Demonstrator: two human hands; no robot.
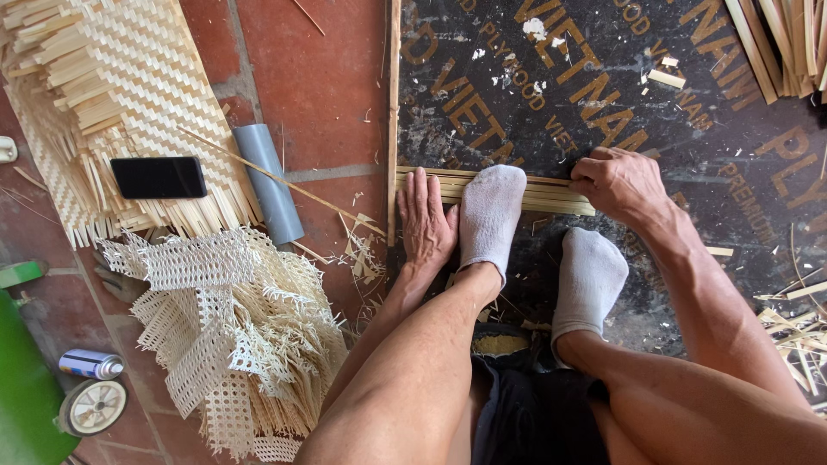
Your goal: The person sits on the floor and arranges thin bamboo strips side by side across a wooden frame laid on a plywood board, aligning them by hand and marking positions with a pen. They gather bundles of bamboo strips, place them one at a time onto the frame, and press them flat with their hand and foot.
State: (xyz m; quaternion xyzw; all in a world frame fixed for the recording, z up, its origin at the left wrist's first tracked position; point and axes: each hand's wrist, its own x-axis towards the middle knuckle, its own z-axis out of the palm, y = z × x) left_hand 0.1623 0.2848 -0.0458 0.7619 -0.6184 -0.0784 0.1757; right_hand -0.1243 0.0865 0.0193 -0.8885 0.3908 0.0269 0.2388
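A bundle of flat bamboo strips (551, 196) lies crosswise on a dark printed plywood board (534, 95). My left hand (425, 220) presses flat on the left part of the strips, fingers spread. A foot in a white sock (489, 215) stands on the strips beside it. My right hand (622, 183) is curled over the right end of the bundle, gripping it. The other socked foot (588, 280) rests on the board nearer to me.
A woven bamboo mat (129, 95) with a black phone (158, 177) on it lies at the left on red tiles. Beside it are a grey pipe (267, 181), open-weave cane pieces (233, 336), a spray can (90, 364) and a small wheel (93, 406). More strips (780, 39) lie at the top right.
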